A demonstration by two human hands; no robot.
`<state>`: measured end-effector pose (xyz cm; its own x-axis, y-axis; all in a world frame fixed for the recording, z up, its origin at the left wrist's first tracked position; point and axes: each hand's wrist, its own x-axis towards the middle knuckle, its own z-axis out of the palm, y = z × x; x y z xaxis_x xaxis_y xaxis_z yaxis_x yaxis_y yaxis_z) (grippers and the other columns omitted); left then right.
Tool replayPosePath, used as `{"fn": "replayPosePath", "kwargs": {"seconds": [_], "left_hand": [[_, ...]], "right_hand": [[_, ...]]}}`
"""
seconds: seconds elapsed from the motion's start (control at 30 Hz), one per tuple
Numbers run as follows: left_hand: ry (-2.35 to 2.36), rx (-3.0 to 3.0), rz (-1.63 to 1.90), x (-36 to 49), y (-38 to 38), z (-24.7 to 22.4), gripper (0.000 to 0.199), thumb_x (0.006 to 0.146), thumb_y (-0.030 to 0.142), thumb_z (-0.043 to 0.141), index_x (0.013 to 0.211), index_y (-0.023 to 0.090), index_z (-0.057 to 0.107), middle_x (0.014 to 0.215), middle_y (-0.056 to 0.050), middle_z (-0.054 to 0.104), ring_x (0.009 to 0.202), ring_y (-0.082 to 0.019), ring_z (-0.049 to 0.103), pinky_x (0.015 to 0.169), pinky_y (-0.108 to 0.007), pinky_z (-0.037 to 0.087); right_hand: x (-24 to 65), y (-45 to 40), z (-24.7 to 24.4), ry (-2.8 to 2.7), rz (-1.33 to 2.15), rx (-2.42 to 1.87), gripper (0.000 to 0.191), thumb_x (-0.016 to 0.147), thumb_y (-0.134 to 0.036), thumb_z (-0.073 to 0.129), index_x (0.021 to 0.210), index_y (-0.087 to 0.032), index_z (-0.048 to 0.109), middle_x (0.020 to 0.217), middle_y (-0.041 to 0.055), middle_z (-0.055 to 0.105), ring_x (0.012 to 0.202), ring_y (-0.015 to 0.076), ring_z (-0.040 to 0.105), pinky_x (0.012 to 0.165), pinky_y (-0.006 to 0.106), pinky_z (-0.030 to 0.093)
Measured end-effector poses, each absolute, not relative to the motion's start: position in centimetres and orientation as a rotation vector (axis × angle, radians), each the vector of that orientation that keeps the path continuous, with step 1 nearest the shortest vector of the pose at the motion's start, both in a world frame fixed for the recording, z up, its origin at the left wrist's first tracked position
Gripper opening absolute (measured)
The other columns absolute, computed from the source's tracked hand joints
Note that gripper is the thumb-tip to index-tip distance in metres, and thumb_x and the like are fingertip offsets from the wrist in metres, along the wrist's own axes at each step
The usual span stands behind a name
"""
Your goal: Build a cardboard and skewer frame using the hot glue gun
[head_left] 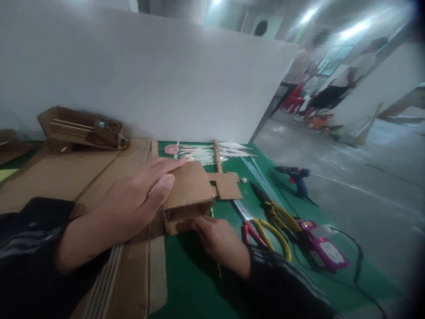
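Bench count: hands, cardboard, tools

Two hands are showing, the left hand (133,201) and the right hand (215,237), both lying on one folded cardboard box (189,192). One finished cardboard model (83,130) is standing at the back. One pair of scissors (252,226), one pair of yellow-handled pliers (277,217), one blue glue gun (295,177) and one purple device (320,248) are lying on the green mat (199,283). The sticks (206,153) are lying bundled, too blurred for a number.

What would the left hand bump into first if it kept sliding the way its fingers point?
Probably the bundle of wooden sticks behind the cardboard box that the left hand rests on, then the white wall. Depth is hard to judge.
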<state>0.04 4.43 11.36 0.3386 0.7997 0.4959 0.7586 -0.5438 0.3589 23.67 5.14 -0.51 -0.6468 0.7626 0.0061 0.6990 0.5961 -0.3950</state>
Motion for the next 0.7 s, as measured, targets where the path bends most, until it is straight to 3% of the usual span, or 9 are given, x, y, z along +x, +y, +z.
{"fn": "replayPosePath", "kwargs": {"seconds": [0.37,0.5,0.7], "left_hand": [[1.467,2.515,1.018,-0.1,4.6,11.0,0.037,0.105,0.031,0.031,0.137,0.033,0.050,0.141,0.008,0.057,0.132,-0.008,0.049,0.108,-0.022,0.039],[1.475,2.509,1.015,-0.1,4.7,10.9,0.037,0.105,0.031,0.032,0.138,0.033,0.049,0.142,0.009,0.057,0.132,-0.008,0.049,0.109,-0.022,0.038],[1.485,2.469,0.989,0.0,4.5,11.2,0.038,0.105,0.032,0.031,0.138,0.031,0.050,0.143,0.006,0.056,0.133,-0.013,0.050,0.111,-0.030,0.040]], "right_hand": [[23.8,4.9,0.3,-2.684,0.479,-1.191,0.014,0.090,-0.009,0.049,0.090,-0.022,0.054,0.088,-0.0008,0.070,0.067,0.0122,0.059,0.057,0.026,0.026],[24.1,4.8,1.1,-2.702,0.489,-1.183,0.013,0.092,-0.010,0.050,0.089,-0.022,0.053,0.086,-0.0013,0.068,0.065,0.0116,0.057,0.056,0.025,0.027],[24.1,4.8,1.7,-2.629,0.594,-1.165,0.014,0.096,-0.012,0.048,0.098,-0.021,0.058,0.098,0.0025,0.069,0.078,0.0131,0.063,0.063,0.022,0.036]]}}
